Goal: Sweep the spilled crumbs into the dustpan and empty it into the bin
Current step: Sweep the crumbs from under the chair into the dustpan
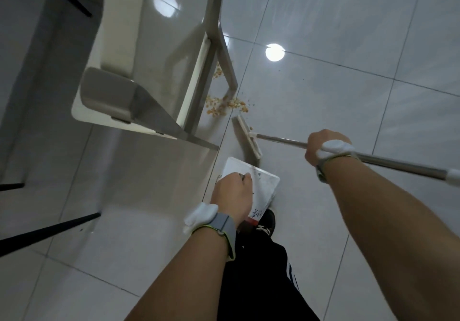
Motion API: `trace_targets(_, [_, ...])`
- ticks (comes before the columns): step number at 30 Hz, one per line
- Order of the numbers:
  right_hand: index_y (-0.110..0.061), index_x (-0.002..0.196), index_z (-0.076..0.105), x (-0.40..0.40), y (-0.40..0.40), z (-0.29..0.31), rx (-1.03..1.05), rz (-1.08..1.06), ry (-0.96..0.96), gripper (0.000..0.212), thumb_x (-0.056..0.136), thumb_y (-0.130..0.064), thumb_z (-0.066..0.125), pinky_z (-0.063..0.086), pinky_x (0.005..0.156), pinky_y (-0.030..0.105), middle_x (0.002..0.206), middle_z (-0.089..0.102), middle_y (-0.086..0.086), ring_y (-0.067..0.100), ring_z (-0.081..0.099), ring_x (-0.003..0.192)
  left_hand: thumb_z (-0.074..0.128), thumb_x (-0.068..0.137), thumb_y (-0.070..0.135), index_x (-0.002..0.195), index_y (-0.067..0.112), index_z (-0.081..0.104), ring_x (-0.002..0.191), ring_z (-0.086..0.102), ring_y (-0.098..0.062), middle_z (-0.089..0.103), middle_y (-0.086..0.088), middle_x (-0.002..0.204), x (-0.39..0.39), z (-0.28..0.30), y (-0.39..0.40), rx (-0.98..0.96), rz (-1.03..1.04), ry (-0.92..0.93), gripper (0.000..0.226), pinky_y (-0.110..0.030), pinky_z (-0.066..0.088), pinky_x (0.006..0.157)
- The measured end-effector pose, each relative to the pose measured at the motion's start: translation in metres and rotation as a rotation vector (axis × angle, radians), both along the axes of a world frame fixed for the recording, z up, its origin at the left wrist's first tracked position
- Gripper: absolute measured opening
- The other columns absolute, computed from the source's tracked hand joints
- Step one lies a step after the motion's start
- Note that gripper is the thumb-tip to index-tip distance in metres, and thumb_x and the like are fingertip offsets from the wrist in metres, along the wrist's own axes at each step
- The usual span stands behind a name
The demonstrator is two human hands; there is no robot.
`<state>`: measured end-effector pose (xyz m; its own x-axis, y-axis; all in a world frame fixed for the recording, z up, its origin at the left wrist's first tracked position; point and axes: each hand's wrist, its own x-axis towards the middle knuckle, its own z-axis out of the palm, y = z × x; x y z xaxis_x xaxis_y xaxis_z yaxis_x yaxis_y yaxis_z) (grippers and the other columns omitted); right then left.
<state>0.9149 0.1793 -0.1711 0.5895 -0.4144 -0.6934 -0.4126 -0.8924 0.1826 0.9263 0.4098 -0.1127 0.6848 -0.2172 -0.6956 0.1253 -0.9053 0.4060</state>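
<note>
Yellow-orange crumbs (227,105) lie scattered on the pale tiled floor around the foot of a chair leg (229,72). A white broom head (249,136) with grey bristles rests on the floor just to the right of the crumbs, apart from them. My right hand (323,146) is shut on the broom's metal pole (281,140). A white dustpan (263,184) stands on the floor below the broom head, with dark specks inside. My left hand (234,196) grips it from above and hides its left part. No bin is in view.
A beige chair (149,54) stands over the crumbs, its seat and legs filling the upper left. Black thin furniture legs (49,231) cross the left edge. My dark-trousered leg and black shoe (267,221) are beside the dustpan. Open tiles stretch to the right.
</note>
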Motion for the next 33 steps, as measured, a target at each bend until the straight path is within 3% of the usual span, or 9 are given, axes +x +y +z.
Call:
trace_targets(2, [-0.017, 0.085, 0.063, -0.007, -0.009, 0.000, -0.008, -0.086, 0.010, 0.012, 0.086, -0.020, 0.052, 0.045, 0.060, 0.026, 0.069, 0.055, 0.000, 0.021, 0.059, 0.064, 0.034, 0.102, 0.035, 0.067, 0.006, 0.053, 0.086, 0.058, -0.039, 0.065, -0.024, 0.088, 0.004, -0.001, 0.002, -0.006, 0.013, 0.017, 0.050, -0.034, 0.037, 0.066])
trace_targets(6, [-0.015, 0.089, 0.065, -0.001, -0.006, 0.000, 0.049, -0.181, -0.012, 0.016, 0.086, -0.026, 0.053, 0.044, 0.055, 0.025, 0.072, 0.058, 0.003, 0.019, 0.058, 0.059, 0.035, 0.102, 0.035, 0.054, 0.017, 0.035, 0.086, 0.059, -0.041, 0.061, -0.022, 0.080, 0.011, 0.003, 0.003, -0.037, 0.028, 0.033, 0.052, -0.039, 0.044, 0.070])
trace_targets(10, [-0.020, 0.100, 0.057, 0.028, 0.028, 0.003, 0.212, -0.154, 0.099, 0.019, 0.082, -0.023, 0.053, 0.043, 0.062, 0.027, 0.088, 0.062, 0.001, 0.020, 0.059, 0.074, 0.036, 0.101, 0.040, 0.057, 0.018, 0.038, 0.082, 0.059, -0.037, 0.053, -0.016, 0.067, 0.014, 0.004, 0.008, -0.067, -0.044, 0.086, 0.050, -0.034, 0.040, 0.068])
trace_targets(14, [-0.022, 0.111, 0.060, 0.052, 0.073, -0.016, 0.260, -0.196, -0.001, 0.027, 0.086, -0.019, 0.050, 0.042, 0.071, 0.029, 0.110, 0.065, 0.005, 0.024, 0.053, 0.080, 0.036, 0.102, 0.040, 0.057, 0.017, 0.036, 0.069, 0.050, -0.029, 0.042, -0.001, 0.058, 0.020, 0.002, 0.020, -0.070, -0.113, 0.092, 0.050, -0.032, 0.035, 0.063])
trace_targets(18, [-0.020, 0.113, 0.060, 0.069, 0.108, -0.041, 0.279, -0.217, 0.013, 0.024, 0.092, -0.018, 0.049, 0.039, 0.070, 0.029, 0.107, 0.063, 0.003, 0.021, 0.052, 0.081, 0.037, 0.102, 0.036, 0.056, 0.015, 0.030, 0.058, 0.039, -0.023, 0.034, -0.002, 0.054, 0.027, -0.002, 0.029, -0.089, -0.047, 0.077, 0.052, -0.032, 0.031, 0.061])
trace_targets(21, [-0.022, 0.115, 0.061, 0.073, 0.121, -0.056, 0.217, -0.269, 0.016, 0.026, 0.093, -0.020, 0.049, 0.037, 0.071, 0.029, 0.103, 0.059, 0.001, 0.021, 0.053, 0.086, 0.039, 0.101, 0.036, 0.056, 0.013, 0.033, 0.062, 0.050, -0.029, 0.040, -0.004, 0.055, 0.031, -0.007, 0.036, -0.117, 0.024, 0.058, 0.051, -0.037, 0.039, 0.063])
trace_targets(26, [-0.022, 0.128, 0.057, 0.035, 0.106, -0.049, 0.173, -0.340, 0.141, 0.042, 0.086, -0.022, 0.056, 0.043, 0.087, 0.028, 0.128, 0.059, 0.000, 0.020, 0.057, 0.117, 0.040, 0.101, 0.036, 0.057, 0.014, 0.033, 0.066, 0.056, -0.031, 0.043, -0.005, 0.057, 0.034, -0.007, 0.049, -0.131, 0.011, 0.078, 0.050, -0.039, 0.044, 0.067])
trace_targets(31, [-0.015, 0.115, 0.067, -0.033, 0.079, -0.039, 0.125, -0.529, 0.121, 0.033, 0.090, -0.029, 0.049, 0.046, 0.070, 0.029, 0.110, 0.067, 0.009, 0.029, 0.065, 0.095, 0.039, 0.102, 0.036, 0.057, 0.014, 0.033, 0.065, 0.046, -0.027, 0.041, -0.002, 0.057, 0.037, 0.000, 0.051, -0.085, -0.025, 0.077, 0.050, -0.033, 0.034, 0.063])
trace_targets(33, [-0.020, 0.114, 0.068, -0.040, 0.075, -0.035, 0.138, -0.552, 0.074, 0.034, 0.094, -0.037, 0.045, 0.049, 0.073, 0.030, 0.107, 0.068, 0.009, 0.029, 0.065, 0.092, 0.039, 0.101, 0.036, 0.058, 0.014, 0.034, 0.066, 0.047, -0.028, 0.042, -0.002, 0.057, 0.039, 0.001, 0.049, -0.084, -0.010, 0.088, 0.049, -0.034, 0.035, 0.063])
